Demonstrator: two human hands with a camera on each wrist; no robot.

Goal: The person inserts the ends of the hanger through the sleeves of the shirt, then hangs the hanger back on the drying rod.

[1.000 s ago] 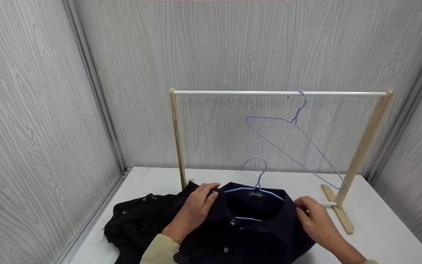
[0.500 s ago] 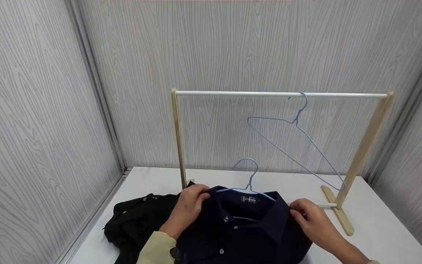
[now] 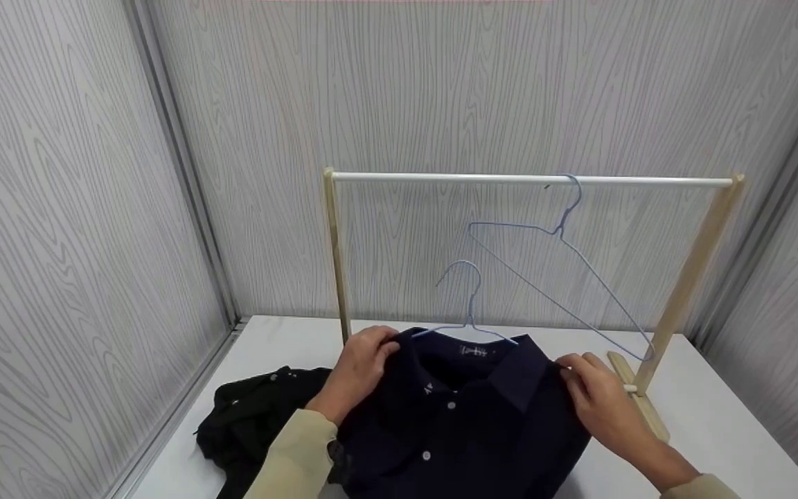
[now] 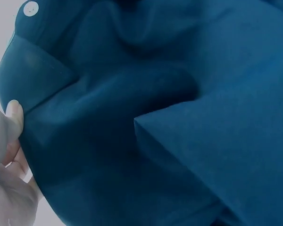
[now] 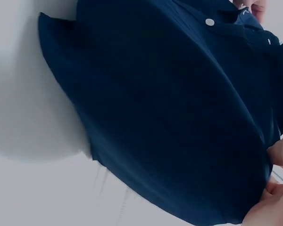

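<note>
A dark navy collared shirt (image 3: 468, 430) with white buttons hangs between both hands. Inside its collar sits a light blue wire hanger (image 3: 470, 315), the hook standing up above the neckline. My left hand (image 3: 364, 364) pinches the shirt at the shoulder beside the collar; the left wrist view shows the thumb (image 4: 15, 117) on the fabric's edge. At the opposite shoulder my right hand (image 3: 603, 395) grips the cloth between thumb and fingers, also seen at the right side of the right wrist view. The hanger's lower part is hidden inside the shirt.
Behind the shirt stands a rack with a white rail (image 3: 406, 177) and wooden posts (image 3: 693, 277). A second blue wire hanger (image 3: 524, 277) hangs from that rail. Crumpled black clothing (image 3: 253, 409) lies on the white table (image 3: 731, 416) at the left.
Both hands have raised the shirt and its hanger, so the hook now stands higher against the back wall. Earlier, the shirt shifted slightly left. The black clothing stays put.
</note>
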